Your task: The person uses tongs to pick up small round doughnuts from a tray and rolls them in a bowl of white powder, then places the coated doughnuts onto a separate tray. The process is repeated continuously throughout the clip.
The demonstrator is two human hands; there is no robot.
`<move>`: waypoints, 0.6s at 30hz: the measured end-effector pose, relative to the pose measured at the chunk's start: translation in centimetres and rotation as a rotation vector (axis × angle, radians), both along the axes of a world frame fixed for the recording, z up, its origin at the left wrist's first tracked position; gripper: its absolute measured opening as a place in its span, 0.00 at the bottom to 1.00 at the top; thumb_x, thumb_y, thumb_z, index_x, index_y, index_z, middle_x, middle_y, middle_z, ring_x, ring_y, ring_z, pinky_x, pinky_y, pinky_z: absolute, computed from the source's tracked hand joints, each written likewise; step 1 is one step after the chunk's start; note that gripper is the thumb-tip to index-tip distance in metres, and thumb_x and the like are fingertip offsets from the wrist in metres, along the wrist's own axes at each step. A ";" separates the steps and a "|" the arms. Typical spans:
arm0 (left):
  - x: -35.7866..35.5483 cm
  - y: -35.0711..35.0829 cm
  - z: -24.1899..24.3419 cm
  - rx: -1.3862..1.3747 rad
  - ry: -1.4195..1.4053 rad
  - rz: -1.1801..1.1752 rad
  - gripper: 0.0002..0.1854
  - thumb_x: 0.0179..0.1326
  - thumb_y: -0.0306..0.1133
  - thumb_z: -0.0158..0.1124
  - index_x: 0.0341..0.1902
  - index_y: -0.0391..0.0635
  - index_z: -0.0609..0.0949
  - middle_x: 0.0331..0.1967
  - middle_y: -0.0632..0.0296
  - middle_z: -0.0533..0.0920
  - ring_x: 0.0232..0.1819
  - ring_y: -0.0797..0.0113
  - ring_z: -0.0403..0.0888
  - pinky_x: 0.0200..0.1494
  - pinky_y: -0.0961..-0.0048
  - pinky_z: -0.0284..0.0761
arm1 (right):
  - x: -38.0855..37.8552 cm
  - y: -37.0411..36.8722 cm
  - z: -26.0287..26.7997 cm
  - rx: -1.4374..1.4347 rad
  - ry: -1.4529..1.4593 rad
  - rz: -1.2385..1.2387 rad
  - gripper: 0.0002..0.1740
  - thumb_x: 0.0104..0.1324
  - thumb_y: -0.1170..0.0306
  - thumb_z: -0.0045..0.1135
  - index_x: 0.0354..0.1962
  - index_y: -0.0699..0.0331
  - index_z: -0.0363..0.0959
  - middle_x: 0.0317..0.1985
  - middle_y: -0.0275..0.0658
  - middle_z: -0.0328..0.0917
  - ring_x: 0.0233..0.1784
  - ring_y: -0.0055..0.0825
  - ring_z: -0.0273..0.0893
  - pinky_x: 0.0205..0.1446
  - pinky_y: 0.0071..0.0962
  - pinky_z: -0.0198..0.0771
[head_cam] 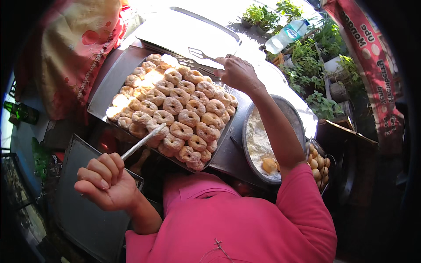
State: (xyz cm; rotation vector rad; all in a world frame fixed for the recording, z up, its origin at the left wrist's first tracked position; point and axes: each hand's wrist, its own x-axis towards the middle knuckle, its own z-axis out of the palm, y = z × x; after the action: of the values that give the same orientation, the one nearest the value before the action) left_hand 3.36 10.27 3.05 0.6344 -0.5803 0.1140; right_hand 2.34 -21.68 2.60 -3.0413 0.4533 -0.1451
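My left hand [107, 184] is closed around a pale stick [143, 142]. The stick's far tip reaches over the near left edge of a heap of sugar-dusted ring doughnuts [172, 105], which fill a metal tray [227, 131]. Beyond the heap, my right hand [238, 74] grips what looks like a pair of slotted metal tongs [197, 53], their two ends apart near the far edge of the doughnuts. Under my right forearm is a round metal basin [292, 115] of white powder [258, 134], with a brown doughnut [269, 165] lying in it.
A wire basket [320, 143] of rounded brown pieces [317, 166] stands right of the basin. Farther back are a sunlit tray [187, 29], a plastic bottle [286, 35] and potted plants [306, 65]. A dark tray [92, 213] lies at lower left, below a floral cloth [79, 56].
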 end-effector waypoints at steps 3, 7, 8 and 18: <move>-0.7 0.1 -0.1 -0.032 0.053 -0.037 0.22 0.67 0.47 0.39 0.18 0.50 0.59 0.12 0.72 0.52 0.15 0.80 0.43 0.20 0.80 0.43 | -10.6 -1.9 3.3 0.092 -0.053 -0.094 0.24 0.55 0.61 0.56 0.49 0.57 0.70 0.38 0.43 0.74 0.42 0.38 0.73 0.48 0.33 0.66; -1.7 -2.5 0.2 -0.011 0.059 -0.137 0.22 0.67 0.47 0.40 0.17 0.51 0.59 0.13 0.72 0.52 0.15 0.80 0.43 0.21 0.80 0.43 | -26.5 -1.7 5.5 0.019 0.201 -0.323 0.24 0.49 0.68 0.61 0.47 0.57 0.72 0.35 0.39 0.73 0.37 0.33 0.73 0.45 0.32 0.65; -2.3 -3.4 0.3 0.002 0.057 -0.162 0.22 0.67 0.47 0.40 0.17 0.51 0.59 0.13 0.72 0.52 0.15 0.80 0.43 0.21 0.80 0.43 | -29.7 -1.1 5.3 0.016 0.308 -0.340 0.24 0.49 0.67 0.61 0.47 0.57 0.72 0.35 0.39 0.73 0.38 0.34 0.73 0.45 0.32 0.65; -7.2 -8.3 1.4 0.068 -0.003 -0.314 0.22 0.68 0.47 0.38 0.19 0.49 0.59 0.12 0.71 0.53 0.14 0.81 0.45 0.19 0.80 0.45 | -36.4 -0.3 -2.5 0.012 0.247 -0.371 0.21 0.54 0.67 0.56 0.47 0.61 0.67 0.36 0.40 0.72 0.40 0.39 0.72 0.43 0.35 0.67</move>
State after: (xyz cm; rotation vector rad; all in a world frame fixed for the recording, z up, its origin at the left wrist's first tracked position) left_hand -3.86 1.98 4.45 0.6013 -0.6821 -0.2003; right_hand -34.06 -21.93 0.06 -2.9393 1.0276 0.2185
